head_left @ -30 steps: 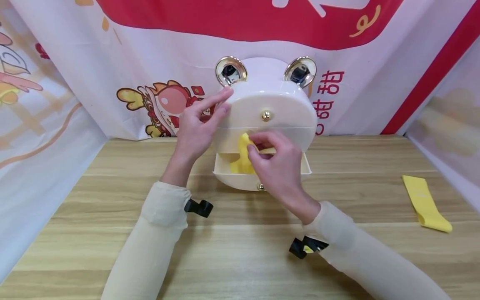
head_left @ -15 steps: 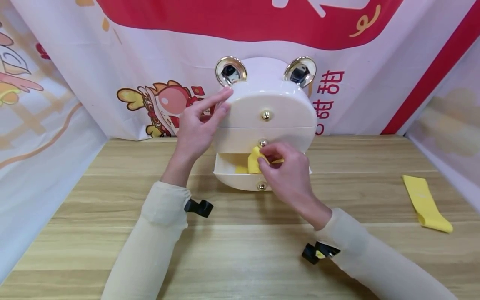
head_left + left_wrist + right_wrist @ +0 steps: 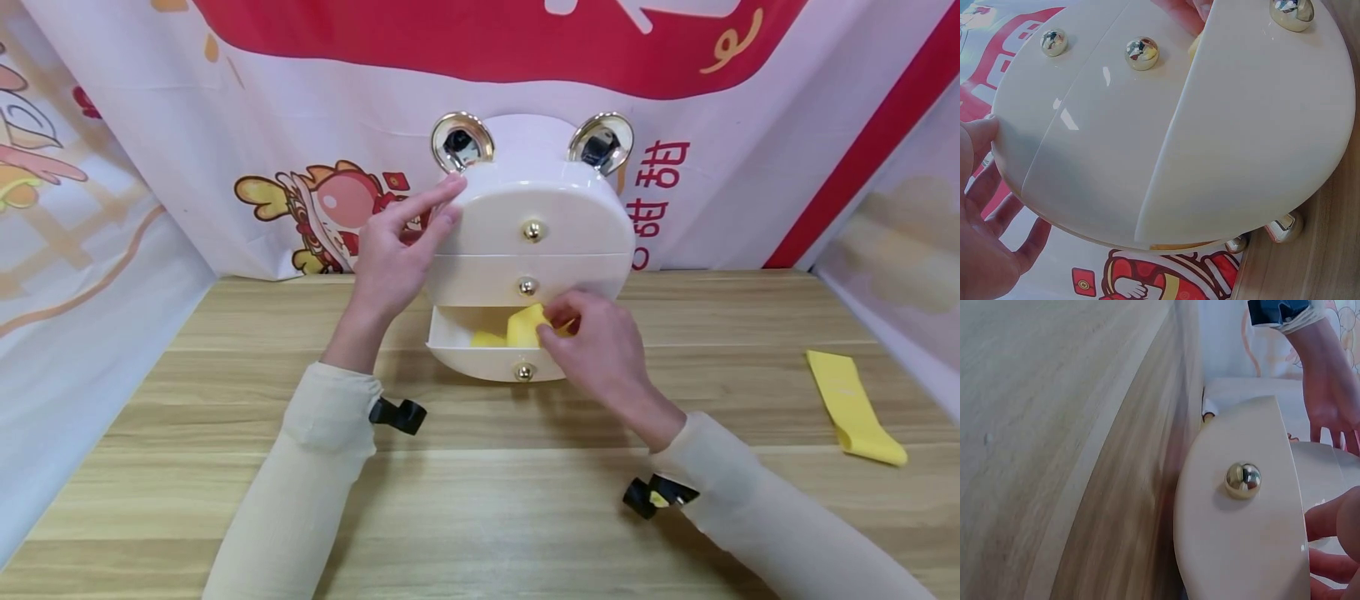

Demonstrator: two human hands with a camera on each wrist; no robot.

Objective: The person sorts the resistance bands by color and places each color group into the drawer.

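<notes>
A white, rounded storage box [image 3: 480, 229] with gold knobs stands upright at the back of the table. Its bottom drawer [image 3: 472, 363] is pulled out. My left hand [image 3: 392, 260] rests against the box's upper left side; the left wrist view shows its fingers [image 3: 1004, 215] spread along the edge. Over the drawer's right half, my right hand [image 3: 600, 343] pinches a flat yellow band [image 3: 527, 325], part of which lies inside the drawer. In the right wrist view the drawer front [image 3: 1235, 531] hides the band.
Another flat yellow band [image 3: 855, 408] lies folded over on the wooden table [image 3: 480, 517] at the far right. Two gold-rimmed round eyes [image 3: 462, 143] stick up from the box top. A printed cloth [image 3: 315, 100] hangs close behind the box.
My right hand has moved right and lower, bringing the pinched yellow band down into the drawer's right part. The middle knob has come into sight. My left hand stays where it was.
</notes>
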